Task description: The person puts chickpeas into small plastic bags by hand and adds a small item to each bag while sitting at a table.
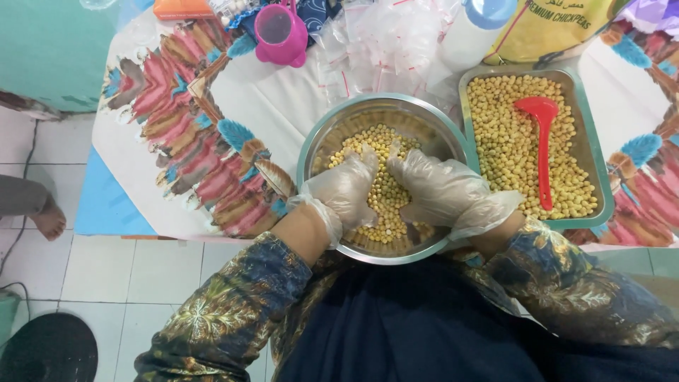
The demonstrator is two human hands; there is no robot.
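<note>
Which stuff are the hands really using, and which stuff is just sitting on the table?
In use:
- left hand and right hand, both in clear plastic gloves
- round metal bowl
- chickpeas in the bowl

Just lying about:
- metal tray of chickpeas
- red spoon on the tray
- pink cup
- clear plastic bags
- yellow chickpea sack

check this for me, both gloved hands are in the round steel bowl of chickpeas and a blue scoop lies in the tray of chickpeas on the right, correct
Not quite: the scoop in the tray is red, not blue, as the head view shows. The rest holds: the left hand and right hand, both gloved, are in the round steel bowl of chickpeas.
</note>
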